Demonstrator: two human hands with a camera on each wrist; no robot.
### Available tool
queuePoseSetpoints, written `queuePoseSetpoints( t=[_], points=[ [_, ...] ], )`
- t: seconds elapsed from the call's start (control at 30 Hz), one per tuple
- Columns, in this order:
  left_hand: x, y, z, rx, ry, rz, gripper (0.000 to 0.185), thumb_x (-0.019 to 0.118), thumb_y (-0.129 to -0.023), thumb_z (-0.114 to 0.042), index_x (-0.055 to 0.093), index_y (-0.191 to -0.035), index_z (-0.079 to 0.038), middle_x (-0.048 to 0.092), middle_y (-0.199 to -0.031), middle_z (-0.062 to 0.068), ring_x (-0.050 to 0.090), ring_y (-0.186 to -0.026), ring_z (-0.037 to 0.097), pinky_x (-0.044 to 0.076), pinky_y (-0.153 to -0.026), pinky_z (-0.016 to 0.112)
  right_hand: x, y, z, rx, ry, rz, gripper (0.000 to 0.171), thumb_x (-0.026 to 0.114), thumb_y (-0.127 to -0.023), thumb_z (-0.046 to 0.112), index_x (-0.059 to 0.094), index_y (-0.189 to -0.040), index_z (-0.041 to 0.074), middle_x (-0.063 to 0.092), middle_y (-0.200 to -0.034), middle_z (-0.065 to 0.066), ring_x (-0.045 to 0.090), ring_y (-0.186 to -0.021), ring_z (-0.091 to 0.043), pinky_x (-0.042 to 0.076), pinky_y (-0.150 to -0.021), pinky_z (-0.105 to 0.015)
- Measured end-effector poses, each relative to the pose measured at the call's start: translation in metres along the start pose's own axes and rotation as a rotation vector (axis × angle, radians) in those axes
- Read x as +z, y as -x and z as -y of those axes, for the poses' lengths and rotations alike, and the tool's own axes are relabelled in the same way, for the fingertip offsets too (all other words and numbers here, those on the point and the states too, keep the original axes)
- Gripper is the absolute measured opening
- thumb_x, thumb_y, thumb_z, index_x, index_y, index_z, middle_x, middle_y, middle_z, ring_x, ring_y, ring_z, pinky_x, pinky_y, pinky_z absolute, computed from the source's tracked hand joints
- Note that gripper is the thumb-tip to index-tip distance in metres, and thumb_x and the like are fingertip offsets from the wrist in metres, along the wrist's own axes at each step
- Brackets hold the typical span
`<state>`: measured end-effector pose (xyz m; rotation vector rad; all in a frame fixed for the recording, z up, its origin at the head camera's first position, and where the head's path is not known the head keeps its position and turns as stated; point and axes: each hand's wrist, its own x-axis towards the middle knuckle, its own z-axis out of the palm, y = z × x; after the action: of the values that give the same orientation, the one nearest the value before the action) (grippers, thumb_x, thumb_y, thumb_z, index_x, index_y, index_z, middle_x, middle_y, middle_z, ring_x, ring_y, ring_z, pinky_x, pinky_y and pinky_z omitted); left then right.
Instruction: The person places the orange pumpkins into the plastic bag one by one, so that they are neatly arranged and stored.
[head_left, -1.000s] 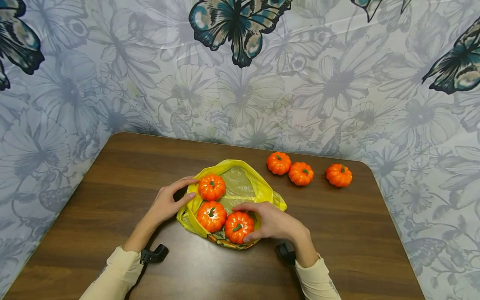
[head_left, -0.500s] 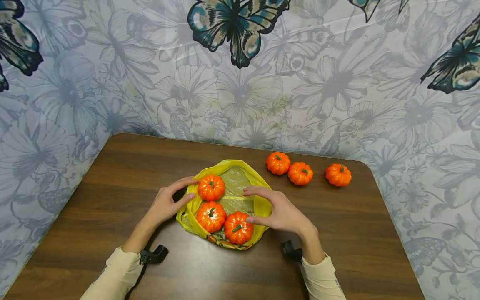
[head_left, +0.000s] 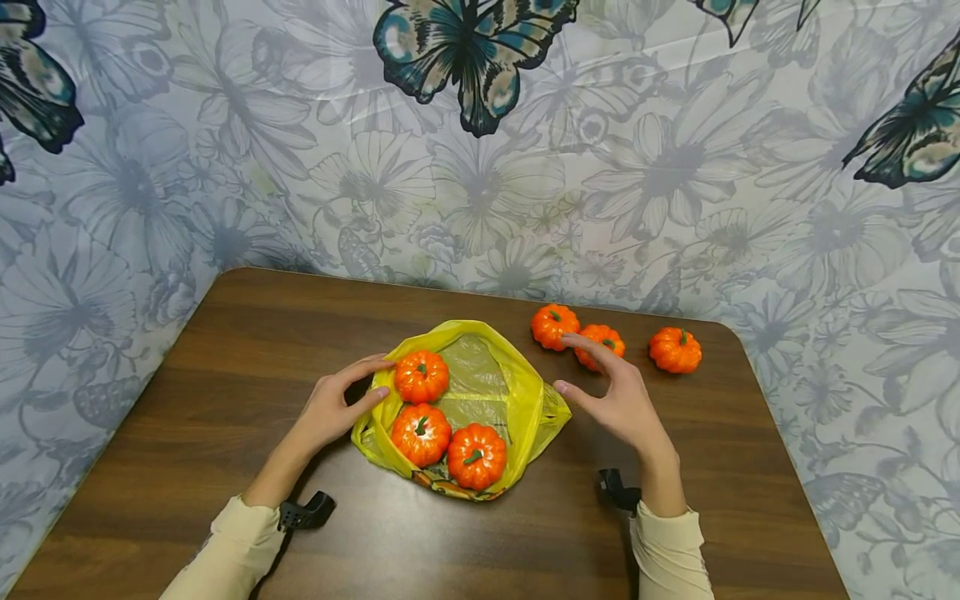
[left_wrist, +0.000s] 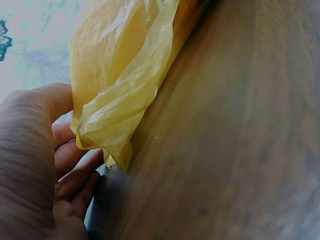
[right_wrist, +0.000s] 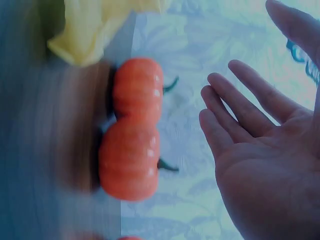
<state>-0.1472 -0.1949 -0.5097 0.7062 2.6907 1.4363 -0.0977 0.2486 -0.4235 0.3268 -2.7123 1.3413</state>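
Observation:
A yellow plastic bag (head_left: 480, 392) lies on the table with its mouth spread wide. Inside it sit three small orange pumpkins with green stems: one at the back left (head_left: 422, 377), one at the front left (head_left: 422, 435) and one at the front right (head_left: 477, 457). My left hand (head_left: 337, 398) holds the bag's left edge, thumb and fingers at the rim; the left wrist view shows the crumpled film (left_wrist: 120, 110) at them. My right hand (head_left: 622, 400), fingers spread and holding nothing, is right of the bag, its index finger overlapping a pumpkin (head_left: 602, 343) outside the bag.
Two more pumpkins stand along the table's back edge, one to the left (head_left: 553, 325) and one to the right (head_left: 675, 350). The brown wooden table (head_left: 247, 358) meets a wall covering (head_left: 480, 200) printed with flowers and butterflies.
My right hand has let go of the front-right pumpkin in the bag and moved right and back toward the pumpkins outside. My left hand has stayed at the bag's edge.

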Motion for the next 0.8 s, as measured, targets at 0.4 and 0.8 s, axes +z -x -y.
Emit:
queuePoseSetpoints(
  t=[0.4, 0.8],
  points=[
    [0.003, -0.003, 0.001, -0.004, -0.001, -0.012, 0.045, 0.078, -0.097, -0.024, 0.068, -0.141, -0.024, 0.061, -0.152, 0.009, 0.057, -0.141, 0.036, 0.043, -0.115, 0.063, -0.034, 0.004, -0.028, 0.026, -0.076, -0.136, 0.058, 0.083, -0.091, 0.010, 0.063, -0.144, 0.026, 0.063, -0.148, -0.008, 0.051, -0.147, -0.019, 0.037, -0.120, -0.020],
    [0.003, -0.007, 0.000, -0.009, -0.027, -0.010, 0.044, 0.077, -0.098, -0.026, 0.068, -0.141, -0.023, 0.062, -0.151, 0.007, 0.058, -0.139, 0.036, 0.044, -0.113, 0.063, -0.059, 0.010, -0.051, 0.087, -0.074, -0.240, 0.057, 0.082, -0.091, 0.002, 0.063, -0.144, 0.010, 0.063, -0.146, -0.007, 0.054, -0.140, -0.005, 0.040, -0.117, -0.018]
  ],
)
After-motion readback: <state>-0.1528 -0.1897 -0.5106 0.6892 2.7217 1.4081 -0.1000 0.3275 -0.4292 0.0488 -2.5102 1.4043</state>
